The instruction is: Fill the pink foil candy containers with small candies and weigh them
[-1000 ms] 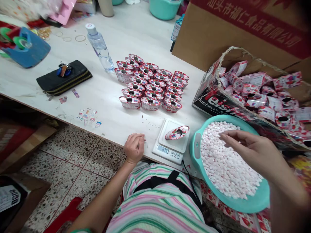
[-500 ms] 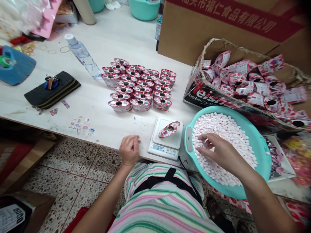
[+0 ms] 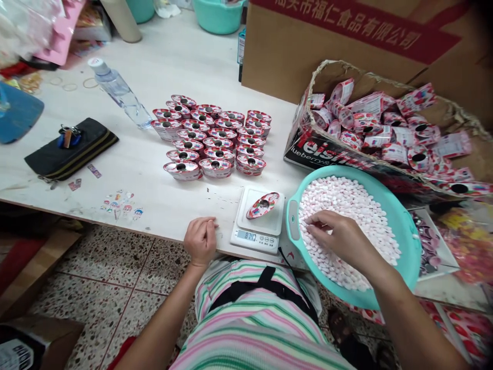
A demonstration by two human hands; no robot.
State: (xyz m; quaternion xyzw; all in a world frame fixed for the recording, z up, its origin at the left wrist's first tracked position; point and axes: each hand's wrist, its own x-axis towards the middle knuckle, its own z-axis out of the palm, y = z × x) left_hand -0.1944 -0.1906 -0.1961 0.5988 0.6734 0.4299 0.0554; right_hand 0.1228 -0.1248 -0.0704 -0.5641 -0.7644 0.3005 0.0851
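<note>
Resting on the table (image 3: 154,198) edge, left hand (image 3: 200,240) is curled closed, just beside the white scale (image 3: 248,237), which carries one glossy oval tin (image 3: 263,204). Right hand (image 3: 339,239) lies in the round teal plastic basin (image 3: 408,231), fingers bent down into small pink-white candies (image 3: 346,200); whether it grips any, cannot tell.

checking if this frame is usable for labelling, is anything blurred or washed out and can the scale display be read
Head view, centre: soft even light, no glare, faint shadows; the scale digits and the candies in the teal basin are sharp. Head view, right edge and top-left corner: smeared; top-right corner darkened.
</note>
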